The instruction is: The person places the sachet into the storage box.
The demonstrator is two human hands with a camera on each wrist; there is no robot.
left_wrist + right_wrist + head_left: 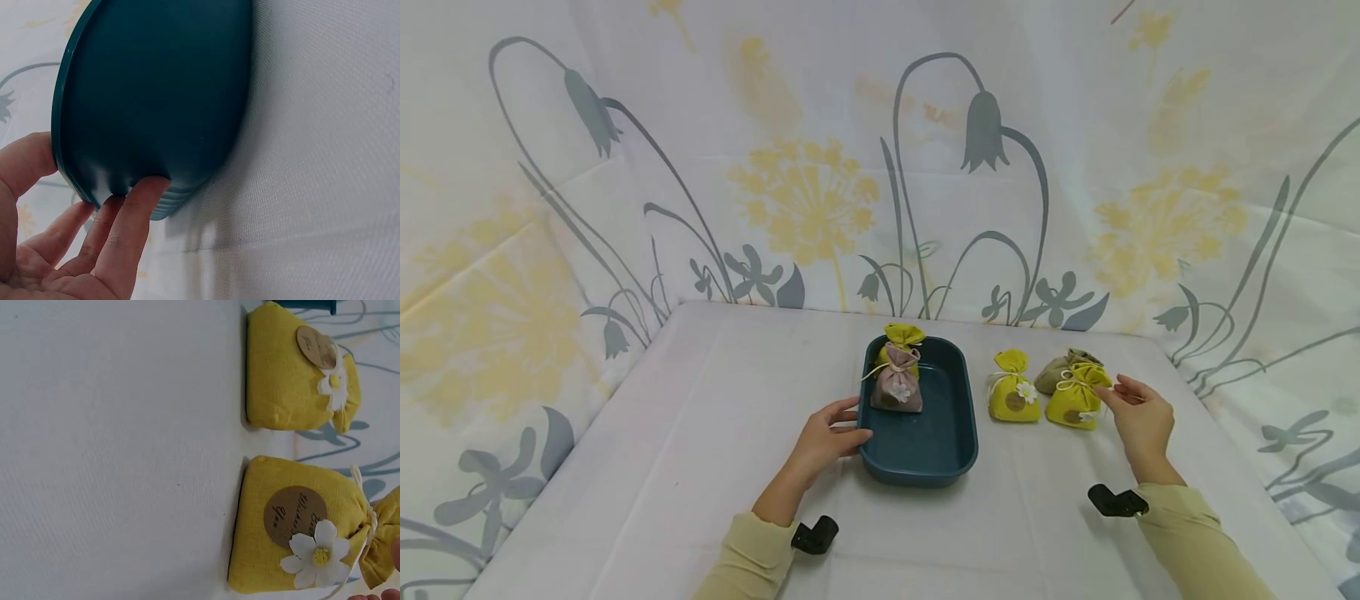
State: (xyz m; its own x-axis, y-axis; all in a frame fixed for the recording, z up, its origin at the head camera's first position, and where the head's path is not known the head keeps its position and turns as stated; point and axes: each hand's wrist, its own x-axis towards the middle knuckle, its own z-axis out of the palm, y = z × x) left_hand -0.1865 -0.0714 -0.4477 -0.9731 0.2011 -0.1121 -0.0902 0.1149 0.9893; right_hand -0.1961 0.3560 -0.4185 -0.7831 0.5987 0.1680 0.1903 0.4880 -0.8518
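Observation:
My left hand (pixel 826 435) grips the left side of a dark teal plastic tray (pixel 917 477), thumb at the rim (pixel 59 119) and fingers against the outer wall. Inside the tray a mauve drawstring pouch (pixel 901 393) with a white flower stands before a yellow pouch (pixel 906 334). My right hand (pixel 1144 421) pinches the gathered top of another yellow pouch (pixel 1071 406); only fingertips (pixel 396 553) show in the right wrist view, and part of the hold is out of frame. That pouch (pixel 281 525) stands upright, with a round brown label and a white flower.
Another yellow pouch (pixel 1013 402) stands between the tray and the pouch at my right hand. Just behind the latter is an olive-beige pouch (pixel 1051 377), partly hidden. A white cloth (pixel 700 417) covers the table, and a flower-printed cloth (pixel 820 100) hangs behind it.

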